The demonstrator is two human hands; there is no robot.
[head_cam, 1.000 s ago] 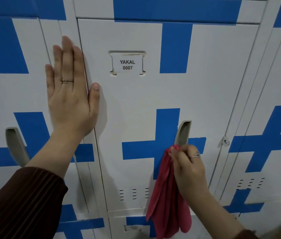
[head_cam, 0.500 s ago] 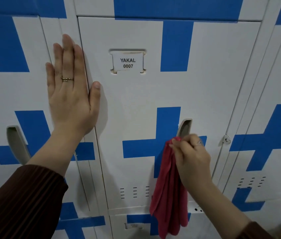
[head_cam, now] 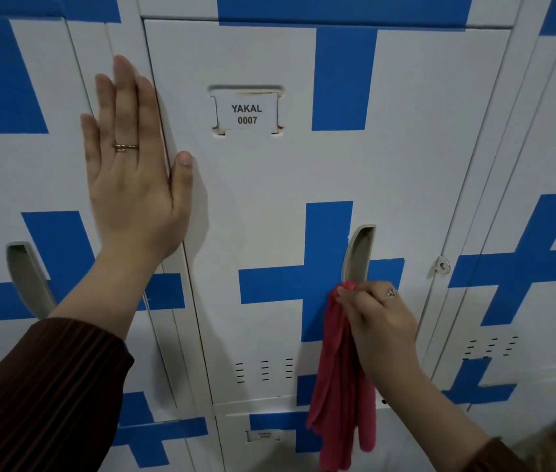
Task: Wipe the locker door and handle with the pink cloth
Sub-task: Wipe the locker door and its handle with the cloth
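Since the earlier frame, my right hand has slipped slightly down with the pink cloth, which it pinches against the lower end of the recessed handle on the locker door; the remaining cloth hangs below. My left hand stays flat, fingers straight, across the door's left edge.

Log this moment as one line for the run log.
phase: handle wipe | right hand: pinches cloth at lower end of handle | left hand: flat across left edge of door | door: looks shut
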